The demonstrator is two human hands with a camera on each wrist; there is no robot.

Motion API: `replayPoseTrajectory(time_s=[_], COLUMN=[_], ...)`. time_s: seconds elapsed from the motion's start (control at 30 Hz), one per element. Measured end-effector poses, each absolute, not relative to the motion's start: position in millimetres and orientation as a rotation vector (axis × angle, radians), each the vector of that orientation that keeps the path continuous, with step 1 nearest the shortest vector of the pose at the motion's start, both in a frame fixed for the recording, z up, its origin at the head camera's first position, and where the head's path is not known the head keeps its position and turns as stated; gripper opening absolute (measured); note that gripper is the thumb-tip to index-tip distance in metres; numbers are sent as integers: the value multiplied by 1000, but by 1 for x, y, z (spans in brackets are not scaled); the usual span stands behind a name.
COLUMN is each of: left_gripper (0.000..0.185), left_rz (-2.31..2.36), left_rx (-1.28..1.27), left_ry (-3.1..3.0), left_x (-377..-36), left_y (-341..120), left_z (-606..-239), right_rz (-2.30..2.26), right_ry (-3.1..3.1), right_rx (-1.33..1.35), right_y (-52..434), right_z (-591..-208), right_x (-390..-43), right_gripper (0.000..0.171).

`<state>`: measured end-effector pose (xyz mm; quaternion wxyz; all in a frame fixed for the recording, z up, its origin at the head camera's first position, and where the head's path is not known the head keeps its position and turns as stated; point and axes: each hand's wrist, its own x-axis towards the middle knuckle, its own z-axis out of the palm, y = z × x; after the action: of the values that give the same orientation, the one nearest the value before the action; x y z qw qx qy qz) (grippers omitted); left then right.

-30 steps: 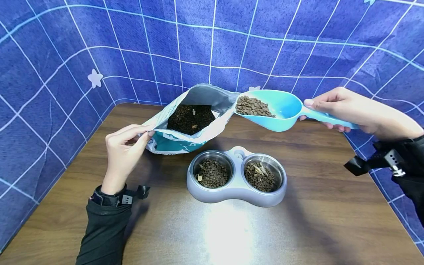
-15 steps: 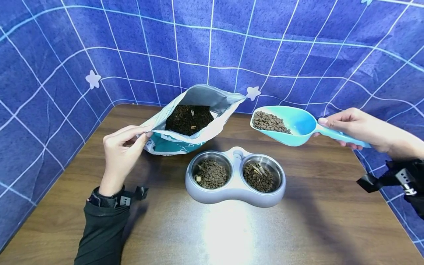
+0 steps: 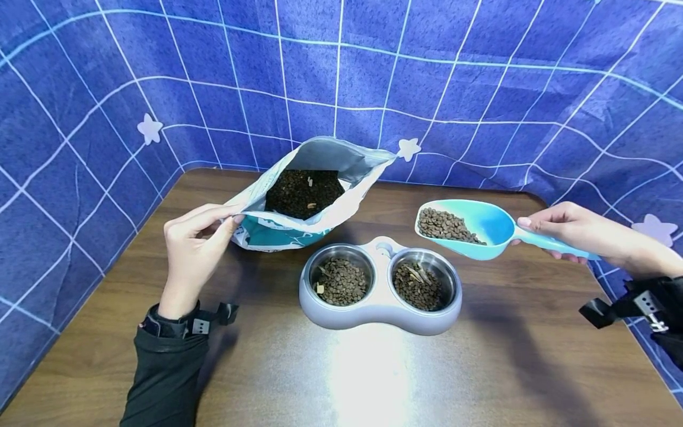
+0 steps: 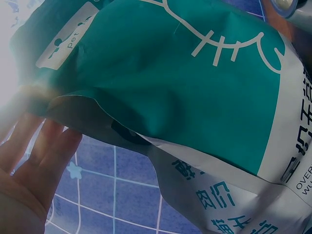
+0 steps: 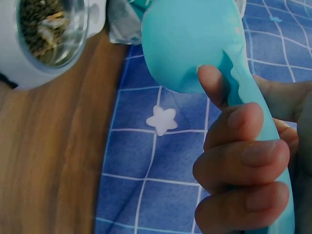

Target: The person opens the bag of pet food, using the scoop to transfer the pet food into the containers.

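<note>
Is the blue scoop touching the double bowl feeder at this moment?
Apart. In the head view the scoop, held by the right hand, hangs above and to the right of the feeder, with bare wood visible between them.

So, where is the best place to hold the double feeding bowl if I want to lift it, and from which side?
Probably grip the double feeding bowl at its two rounded short ends, one hand from the left and one from the right. Both steel cups hold kibble, so it should stay level. The scoop in the right hand hovers at its right end, so that side is crowded now.
</note>
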<state>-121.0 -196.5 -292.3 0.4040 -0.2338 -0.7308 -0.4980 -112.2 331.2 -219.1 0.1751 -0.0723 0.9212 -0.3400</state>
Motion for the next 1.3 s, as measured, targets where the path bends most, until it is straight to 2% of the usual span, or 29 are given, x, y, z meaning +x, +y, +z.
replayPoseTrajectory(time_s=[0.33,0.83,1.3], left_gripper=[13,12,13], left_rz=[-1269,-1265,-1272], left_rx=[-597,-603,-606], left_ry=[-1840,-1846,-1852], left_x=[-121,-123,-123], left_y=[-195,-196,-196], left_z=[-290,-290,-290], right_rz=[-826,-709,-515], right_ry=[2549,2489,2557], right_rx=[-176,-356,-316], right_y=[332,325,308], right_z=[-226,-236,-235], right_x=[-111,-118,-118], right_gripper=[32,33,27])
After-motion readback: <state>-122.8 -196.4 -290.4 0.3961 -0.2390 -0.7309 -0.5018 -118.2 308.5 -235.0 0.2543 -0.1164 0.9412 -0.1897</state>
